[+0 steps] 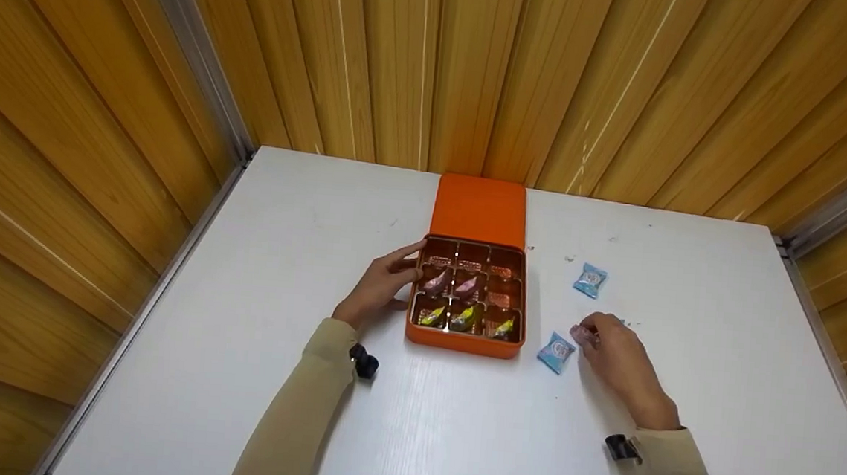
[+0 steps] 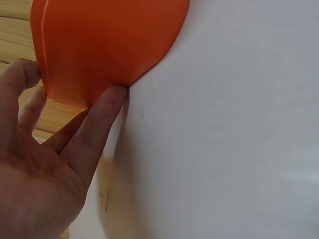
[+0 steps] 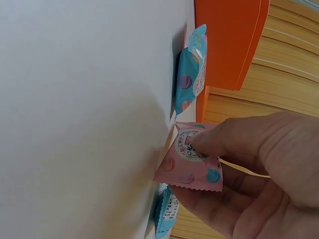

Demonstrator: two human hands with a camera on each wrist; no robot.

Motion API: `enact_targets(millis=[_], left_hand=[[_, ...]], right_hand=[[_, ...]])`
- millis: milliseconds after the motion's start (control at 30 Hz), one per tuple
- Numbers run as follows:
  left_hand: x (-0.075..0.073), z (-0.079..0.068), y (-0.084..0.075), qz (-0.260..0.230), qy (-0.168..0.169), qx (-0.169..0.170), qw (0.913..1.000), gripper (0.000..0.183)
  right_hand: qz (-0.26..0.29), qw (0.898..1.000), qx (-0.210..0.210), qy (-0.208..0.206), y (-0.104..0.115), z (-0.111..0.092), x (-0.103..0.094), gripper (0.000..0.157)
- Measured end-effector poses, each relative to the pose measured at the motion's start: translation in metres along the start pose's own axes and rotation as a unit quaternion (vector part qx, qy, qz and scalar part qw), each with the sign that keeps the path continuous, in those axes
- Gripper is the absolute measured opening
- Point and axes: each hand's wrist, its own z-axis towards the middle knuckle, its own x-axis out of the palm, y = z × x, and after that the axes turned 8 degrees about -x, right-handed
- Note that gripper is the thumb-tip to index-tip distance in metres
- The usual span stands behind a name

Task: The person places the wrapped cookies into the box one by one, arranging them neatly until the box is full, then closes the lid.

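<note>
Only from right wrist: label (image 3: pixel 185 147) on pink packet (image 3: pixel 187 168)

Lid (image 1: pixel 479 208) behind box (image 1: pixel 461 343) on table (image 1: pixel 410 430); 3 packets (image 1: pixel 464 318) in front row, 2 middle; loose packets (image 1: pixel 556 352) right.

The box (image 1: pixel 461 343) is orange, its tray (image 1: pixel 501 296) coppery brown. Inside the box — pink packets (image 1: pixel 467 287) and yellow-green packets (image 1: pixel 464 318). Right of the box — blue packets (image 1: pixel 555 352), plus a pink wrapper (image 3: pixel 187 168) patterned with pink and blue rounds.
</note>
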Motion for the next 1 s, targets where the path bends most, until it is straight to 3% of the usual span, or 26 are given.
enact_targets(millis=[1000], left_hand=[[0.0, 0.001, 0.001, 0.002, -0.006, -0.003, 1.0, 0.061]], right_hand=[[-0.02, 0.999, -0.028, -0.021, 0.012, 0.02, -0.01, 0.015]])
